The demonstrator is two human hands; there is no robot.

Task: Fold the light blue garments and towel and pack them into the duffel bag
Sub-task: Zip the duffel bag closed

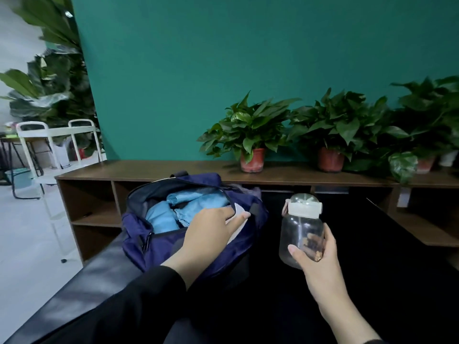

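1. We see the bag (159, 247), navy, sitting on a black padded surface (82, 284), its top zip open wide.
2. Inside the bag: light blue clothes (191, 207), folded or bunched, filling the opening. We can't tell garments from towel in this view.
3. Left hand (208, 232) lies on the bag's right rim, fingers straight, gripping nothing, fingertips on a pale flat piece (239, 214) at the rim; poss. a lining or card, too blurred to say.
4. Left arm is in a black sleeve (139, 304), crossing from bottom left.
5. Right hand (320, 256) is wrapped round a clear bottle (301, 232), thumb across the front, fingers behind. It's held upright, just right of the bag, not touching it.
6. Bottle has a whitish lid w/ clear dome; something brown shows low down inside.
7. Behind the bag: a dark wood shelf unit (149, 170) w/ open compartments below.
8. On its top, potted plants (250, 130) in a row vs. a teal wall (223, 58).
9. Far left: a white rack (57, 135) and a big leafy plant (49, 78).
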